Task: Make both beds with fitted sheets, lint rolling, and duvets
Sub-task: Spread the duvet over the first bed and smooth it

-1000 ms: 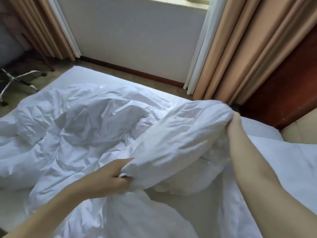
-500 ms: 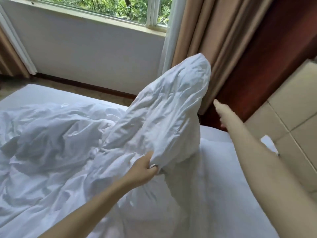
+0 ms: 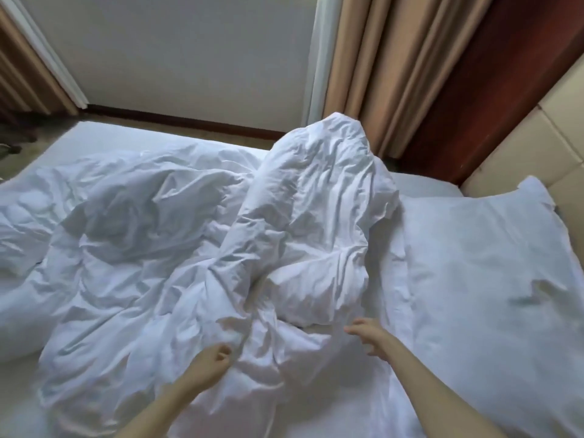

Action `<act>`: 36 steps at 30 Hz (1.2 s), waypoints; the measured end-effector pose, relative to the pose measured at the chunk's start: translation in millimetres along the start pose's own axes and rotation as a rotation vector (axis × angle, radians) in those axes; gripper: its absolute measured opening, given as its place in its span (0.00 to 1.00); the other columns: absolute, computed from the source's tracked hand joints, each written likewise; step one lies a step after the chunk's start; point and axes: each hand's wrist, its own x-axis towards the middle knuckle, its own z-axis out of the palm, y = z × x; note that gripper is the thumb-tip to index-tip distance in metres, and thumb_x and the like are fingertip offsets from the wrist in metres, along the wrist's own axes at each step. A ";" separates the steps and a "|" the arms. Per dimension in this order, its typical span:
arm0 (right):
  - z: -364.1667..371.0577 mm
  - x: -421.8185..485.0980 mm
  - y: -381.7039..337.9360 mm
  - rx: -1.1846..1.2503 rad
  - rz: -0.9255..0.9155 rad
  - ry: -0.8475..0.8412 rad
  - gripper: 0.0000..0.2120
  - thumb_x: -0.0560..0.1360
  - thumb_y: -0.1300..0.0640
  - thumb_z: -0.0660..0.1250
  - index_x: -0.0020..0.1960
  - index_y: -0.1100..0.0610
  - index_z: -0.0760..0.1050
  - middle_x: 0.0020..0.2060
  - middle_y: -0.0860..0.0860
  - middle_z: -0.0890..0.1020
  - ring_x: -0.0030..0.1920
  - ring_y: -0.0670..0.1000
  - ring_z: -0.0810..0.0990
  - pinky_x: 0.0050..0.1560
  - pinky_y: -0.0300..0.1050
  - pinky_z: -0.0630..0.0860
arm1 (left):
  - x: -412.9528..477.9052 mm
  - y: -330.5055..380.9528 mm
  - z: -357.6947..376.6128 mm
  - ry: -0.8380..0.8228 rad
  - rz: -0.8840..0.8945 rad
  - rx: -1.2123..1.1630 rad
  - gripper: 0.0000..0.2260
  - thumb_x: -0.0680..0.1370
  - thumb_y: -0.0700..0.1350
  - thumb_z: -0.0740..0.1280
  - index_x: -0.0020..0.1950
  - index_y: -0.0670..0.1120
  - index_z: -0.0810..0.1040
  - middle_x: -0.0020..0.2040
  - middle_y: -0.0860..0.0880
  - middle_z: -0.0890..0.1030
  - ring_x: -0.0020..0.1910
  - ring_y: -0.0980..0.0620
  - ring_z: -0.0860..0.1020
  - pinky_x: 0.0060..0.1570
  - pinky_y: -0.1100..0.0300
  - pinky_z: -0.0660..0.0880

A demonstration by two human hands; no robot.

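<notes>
In the head view, my left hand (image 3: 211,361) curls its fingers at the near edge of the duvet (image 3: 177,235); whether they pinch cloth I cannot tell. My right hand (image 3: 368,339) hovers, fingers loosely spread, empty. The duvet lies heaped across the bed (image 3: 107,137). The sheet looks fitted, so I judge spreading remains.

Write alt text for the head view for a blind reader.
A crumpled white duvet lies heaped on a bed, one end peaked up near tan curtains. The left hand and right hand are at its near edge; a pillow lies right.
</notes>
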 end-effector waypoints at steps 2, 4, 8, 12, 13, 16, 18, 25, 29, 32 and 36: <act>12.7 6.2 2.1 -0.014 -0.050 0.051 0.29 0.76 0.60 0.67 0.73 0.58 0.61 0.70 0.57 0.66 0.66 0.57 0.69 0.58 0.49 0.66 | -3.1 -42.3 8.2 -0.009 -0.095 0.020 0.04 0.72 0.43 0.63 0.46 0.48 0.74 0.50 0.46 0.78 0.47 0.48 0.76 0.42 0.63 0.68; 23.9 21.9 10.7 0.028 -0.078 0.108 0.32 0.75 0.65 0.67 0.75 0.62 0.57 0.71 0.60 0.66 0.61 0.55 0.71 0.52 0.43 0.66 | -2.2 -76.3 21.4 0.003 -0.100 0.060 0.15 0.63 0.54 0.65 0.47 0.51 0.73 0.53 0.47 0.76 0.53 0.48 0.76 0.46 0.64 0.67; 49.2 64.2 39.7 0.312 -0.001 0.185 0.34 0.73 0.61 0.71 0.73 0.61 0.58 0.68 0.56 0.69 0.67 0.58 0.69 0.52 0.46 0.65 | 19.6 -113.1 65.2 -0.047 -0.050 0.195 0.57 0.52 0.69 0.58 0.75 0.39 0.58 0.76 0.45 0.58 0.75 0.51 0.57 0.69 0.66 0.54; 80.7 115.7 44.8 0.608 0.114 0.070 0.30 0.67 0.47 0.76 0.62 0.58 0.70 0.55 0.53 0.78 0.58 0.57 0.77 0.55 0.56 0.74 | 48.5 -115.3 106.5 -0.153 -0.102 0.419 0.65 0.54 0.71 0.66 0.75 0.46 0.30 0.74 0.52 0.30 0.76 0.49 0.36 0.72 0.44 0.51; 90.1 131.5 43.8 0.666 0.072 0.047 0.29 0.66 0.49 0.77 0.62 0.61 0.73 0.54 0.55 0.81 0.54 0.57 0.79 0.55 0.57 0.76 | 55.9 -118.0 117.2 -0.131 -0.142 0.475 0.65 0.56 0.69 0.68 0.74 0.47 0.28 0.73 0.54 0.29 0.76 0.48 0.36 0.71 0.40 0.52; 115.1 153.0 42.0 0.761 -0.055 0.102 0.22 0.71 0.61 0.73 0.63 0.67 0.73 0.56 0.61 0.80 0.52 0.58 0.80 0.54 0.55 0.77 | 71.1 -125.4 138.7 0.066 -0.149 0.616 0.50 0.66 0.59 0.68 0.78 0.46 0.42 0.78 0.51 0.46 0.77 0.49 0.52 0.63 0.40 0.64; 118.3 140.8 49.4 0.759 -0.113 0.157 0.20 0.73 0.65 0.69 0.63 0.67 0.73 0.56 0.60 0.80 0.55 0.58 0.79 0.53 0.53 0.76 | 76.3 -140.7 142.8 0.268 0.073 0.598 0.22 0.66 0.47 0.63 0.60 0.48 0.71 0.58 0.46 0.79 0.56 0.47 0.79 0.45 0.46 0.73; 49.1 20.3 131.6 0.830 -0.250 0.483 0.20 0.72 0.55 0.72 0.60 0.64 0.76 0.55 0.55 0.80 0.55 0.57 0.79 0.60 0.55 0.75 | 18.7 -120.4 126.8 0.372 0.158 0.317 0.18 0.71 0.52 0.55 0.44 0.43 0.79 0.41 0.40 0.83 0.44 0.39 0.80 0.35 0.56 0.63; -6.8 -80.0 165.6 0.954 -0.482 0.637 0.18 0.76 0.58 0.67 0.64 0.63 0.73 0.60 0.57 0.79 0.59 0.57 0.78 0.63 0.57 0.73 | -51.6 -80.9 130.0 0.400 0.333 0.055 0.07 0.76 0.37 0.61 0.41 0.43 0.77 0.37 0.49 0.80 0.41 0.46 0.77 0.35 0.55 0.63; -34.0 -169.8 179.1 1.021 -0.621 0.707 0.16 0.78 0.61 0.64 0.66 0.62 0.71 0.57 0.54 0.79 0.57 0.54 0.78 0.61 0.53 0.74 | -107.1 -52.4 133.5 0.435 0.433 -0.031 0.10 0.75 0.33 0.60 0.35 0.43 0.69 0.30 0.46 0.74 0.32 0.48 0.71 0.31 0.61 0.62; -77.5 -265.5 199.0 1.035 -0.766 0.781 0.14 0.78 0.57 0.64 0.63 0.56 0.72 0.59 0.51 0.78 0.58 0.53 0.77 0.61 0.51 0.75 | -171.8 -14.6 135.1 0.441 0.550 0.017 0.08 0.73 0.42 0.59 0.34 0.43 0.65 0.29 0.44 0.72 0.31 0.47 0.70 0.32 0.54 0.59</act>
